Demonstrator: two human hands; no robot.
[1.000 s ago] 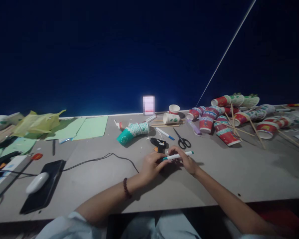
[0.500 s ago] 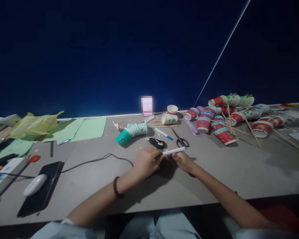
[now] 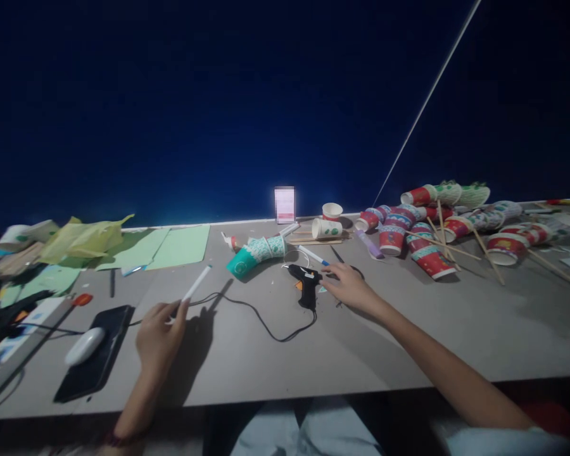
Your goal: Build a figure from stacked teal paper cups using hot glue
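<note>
My left hand [image 3: 159,339] holds a slim white marker [image 3: 198,283] with a bluish end, pinched between thumb and fingers above the table. My right hand [image 3: 354,288] reaches over the black scissors [image 3: 337,254], covering most of them; its fingers and thumb look apart and point left. Close to these fingertips lies a black glue gun [image 3: 308,286], its cable trailing left. Another white marker with a blue end [image 3: 313,254] rests just behind the glue gun. Left of it lies a bent chain of joined paper cups [image 3: 256,254], green and white patterned.
Red and patterned paper-cup chains [image 3: 392,234] with wooden sticks lie at the right. Loose cups [image 3: 327,228] sit at the back by a bright screen [image 3: 285,206]. On the left are green paper [image 3: 180,247], a yellow bag [image 3: 83,239], a phone [image 3: 97,361] and a power strip [image 3: 23,335].
My hands have parted. The left moved left and towards me with the white marker; the right let go of it and moved up over the scissors, uncovering the glue gun.
</note>
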